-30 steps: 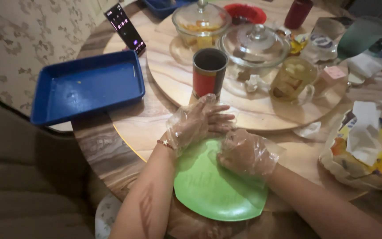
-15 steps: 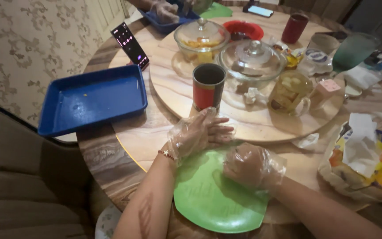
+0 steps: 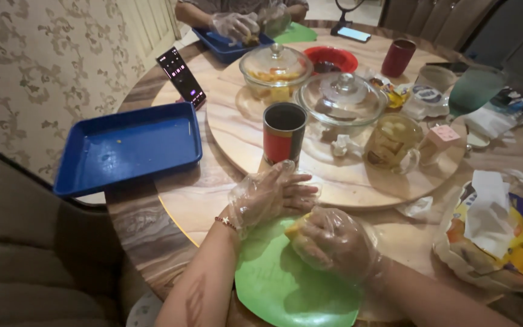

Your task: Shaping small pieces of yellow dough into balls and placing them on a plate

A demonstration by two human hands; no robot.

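A home dining room: a round marble-look table (image 3: 171,200) with a lazy Susan (image 3: 237,130) just past the fingertips, lidded glass dishes (image 3: 276,69), patterned wallpaper (image 3: 37,66), cushioned chairs (image 3: 25,260).

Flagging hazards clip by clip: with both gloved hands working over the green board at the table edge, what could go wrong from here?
1. The green board overhangs the table edge; pressing from the right hand might tip it off.
2. The left hand lies close to the red cup; a forward sweep could knock it over.
3. The loose plastic gloves may let the yellowish piece slip from the right hand.
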